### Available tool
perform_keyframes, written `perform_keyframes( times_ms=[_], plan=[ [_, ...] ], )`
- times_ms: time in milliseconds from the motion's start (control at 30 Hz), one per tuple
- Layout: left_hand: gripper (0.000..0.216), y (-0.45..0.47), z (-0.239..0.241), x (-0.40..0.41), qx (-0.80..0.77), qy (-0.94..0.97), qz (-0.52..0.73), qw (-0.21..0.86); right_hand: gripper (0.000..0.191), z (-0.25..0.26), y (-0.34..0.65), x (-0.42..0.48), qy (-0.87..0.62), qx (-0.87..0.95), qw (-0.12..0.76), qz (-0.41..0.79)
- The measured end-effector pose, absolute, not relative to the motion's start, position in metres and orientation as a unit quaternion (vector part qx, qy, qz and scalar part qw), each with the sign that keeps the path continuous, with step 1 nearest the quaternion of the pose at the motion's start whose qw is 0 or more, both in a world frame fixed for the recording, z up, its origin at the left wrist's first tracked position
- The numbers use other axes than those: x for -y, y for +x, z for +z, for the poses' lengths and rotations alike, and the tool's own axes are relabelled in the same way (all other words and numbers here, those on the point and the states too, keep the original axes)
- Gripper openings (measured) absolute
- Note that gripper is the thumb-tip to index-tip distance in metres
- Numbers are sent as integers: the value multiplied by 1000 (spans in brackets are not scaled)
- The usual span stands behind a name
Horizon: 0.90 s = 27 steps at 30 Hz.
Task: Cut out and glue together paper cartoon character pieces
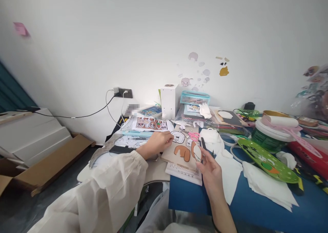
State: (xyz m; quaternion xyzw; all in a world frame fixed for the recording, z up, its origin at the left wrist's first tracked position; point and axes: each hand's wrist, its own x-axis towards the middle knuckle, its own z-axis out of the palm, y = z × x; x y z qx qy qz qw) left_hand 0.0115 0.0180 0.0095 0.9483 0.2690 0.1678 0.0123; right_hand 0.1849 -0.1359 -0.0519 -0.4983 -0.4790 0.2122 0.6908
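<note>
- Largest, we have the pale wall (151, 28), with small paper shapes stuck on it above the back of the tabletop.
- Our tabletop (184, 197) is blue on the right, crowded with papers, pouches and craft things.
- To our left, beyond the tabletop, lies a brown cardboard box (56, 163).
- Over on our right stands a white and green bucket (268, 140), its lid partly under pink and white things.
- In front of us is a tan board (167, 156), resting over a paper with printed marks.
- Near the bucket, we see a green patterned tray (266, 159) tilted across white sheets.
- Our left hand (160, 143) is at the board's left side, fingertips bunched; we cannot tell whether they grip anything.
- Our right hand (211, 169) pinches between thumb and fingers at the board's right side.
- A brown cutout (180, 150) lies on the board between our hands.
- Pink-handled scissors (194, 136) sit near the board's far right.
- Smallest, the white oval cutout (197, 152) is in our right hand's pinch.
</note>
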Motion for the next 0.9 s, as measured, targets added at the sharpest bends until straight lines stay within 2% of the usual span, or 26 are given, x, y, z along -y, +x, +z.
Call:
perform_keyframes(
  times_ms=[267,500,700,900],
  plan=[
    [14,1,3,-27,-324,850,332,251,37,-33,173,121,-583,628,514,50],
    [18,4,3,-30,-319,767,365,421,35,-25,164,96,-605,694,389,4],
    [14,-3,3,-19,-314,730,350,496,38,-31,166,98,-629,705,328,-9],
    [11,-4,5,-13,-317,718,333,522,42,-37,170,98,-619,720,310,-37]
  ],
)
